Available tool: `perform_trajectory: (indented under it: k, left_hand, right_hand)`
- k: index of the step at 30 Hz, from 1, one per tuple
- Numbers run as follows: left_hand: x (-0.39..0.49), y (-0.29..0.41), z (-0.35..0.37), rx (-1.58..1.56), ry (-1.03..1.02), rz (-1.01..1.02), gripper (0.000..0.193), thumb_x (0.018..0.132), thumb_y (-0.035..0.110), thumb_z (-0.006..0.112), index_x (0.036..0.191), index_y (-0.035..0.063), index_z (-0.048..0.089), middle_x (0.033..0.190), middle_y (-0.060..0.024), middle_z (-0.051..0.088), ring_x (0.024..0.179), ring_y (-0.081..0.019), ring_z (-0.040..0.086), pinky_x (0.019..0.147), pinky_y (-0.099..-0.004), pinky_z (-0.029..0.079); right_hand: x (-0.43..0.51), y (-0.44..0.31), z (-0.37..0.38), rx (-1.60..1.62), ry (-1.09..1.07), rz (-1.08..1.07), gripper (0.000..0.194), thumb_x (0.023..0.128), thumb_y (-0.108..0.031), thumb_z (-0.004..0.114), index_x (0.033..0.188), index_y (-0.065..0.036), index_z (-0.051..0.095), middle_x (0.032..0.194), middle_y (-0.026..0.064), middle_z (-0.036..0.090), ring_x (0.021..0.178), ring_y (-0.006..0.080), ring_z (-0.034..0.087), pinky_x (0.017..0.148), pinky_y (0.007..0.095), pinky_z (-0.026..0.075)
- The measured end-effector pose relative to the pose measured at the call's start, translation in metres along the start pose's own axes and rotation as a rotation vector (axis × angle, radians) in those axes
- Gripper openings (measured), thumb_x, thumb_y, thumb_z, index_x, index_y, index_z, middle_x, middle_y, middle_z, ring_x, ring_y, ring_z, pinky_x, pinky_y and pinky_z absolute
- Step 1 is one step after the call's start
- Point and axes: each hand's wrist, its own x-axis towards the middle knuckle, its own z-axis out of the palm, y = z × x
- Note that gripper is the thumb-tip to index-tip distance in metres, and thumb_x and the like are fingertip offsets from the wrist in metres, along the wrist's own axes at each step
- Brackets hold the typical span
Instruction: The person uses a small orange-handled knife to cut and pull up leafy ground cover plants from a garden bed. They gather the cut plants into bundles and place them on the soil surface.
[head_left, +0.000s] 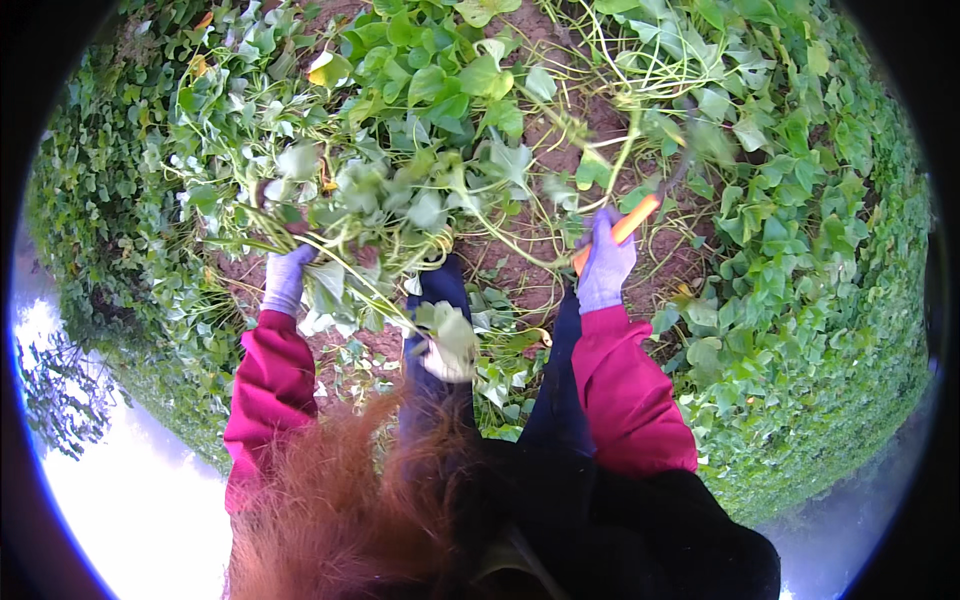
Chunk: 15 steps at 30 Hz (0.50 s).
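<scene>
My left hand (286, 277), in a pale purple glove, is closed around a bunch of leafy green vines (360, 202) that hangs over my leg. My right hand (606, 259), gloved the same way, grips the orange handle of a sickle (636, 219). Its dark curved blade points up and away, blurred, among vine stems. A long vine stem (499, 234) stretches from the bunch towards my right hand; whether the right fingers also hold it, I cannot tell.
Reddish soil (525, 289) shows between my legs and under trailing stems. Dense leafy vines (795, 300) cover the ground on the right, with more on the left (112, 225) and ahead. My dark trouser legs (442, 289) stand among the plants.
</scene>
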Motion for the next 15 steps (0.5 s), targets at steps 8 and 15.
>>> perform_trajectory:
  k: [8,15]
  left_hand:
    - [-0.024,0.035,0.168,0.086,-0.621,-0.150,0.045,0.077,0.006,0.070,0.120,-0.0008,0.058,0.116,-0.0118,0.065,0.101,-0.0210,0.064,0.091,-0.0333,0.051]
    - [-0.024,0.005,0.170,0.044,-0.745,-0.242,0.049,0.077,0.008,0.075,0.120,0.0018,0.052,0.143,-0.0142,0.043,0.115,-0.0233,0.057,0.100,-0.0376,0.046]
  right_hand:
    - [-0.074,0.069,0.040,-0.338,-0.434,-0.002,0.018,0.086,-0.015,0.069,0.099,-0.003,0.068,0.072,0.0008,0.061,0.055,0.0069,0.051,0.048,0.0231,0.041]
    - [-0.086,0.082,0.045,-0.159,-0.434,0.457,0.014,0.086,-0.011,0.068,0.096,-0.002,0.066,0.070,-0.0002,0.058,0.056,0.0075,0.050,0.050,0.0249,0.041]
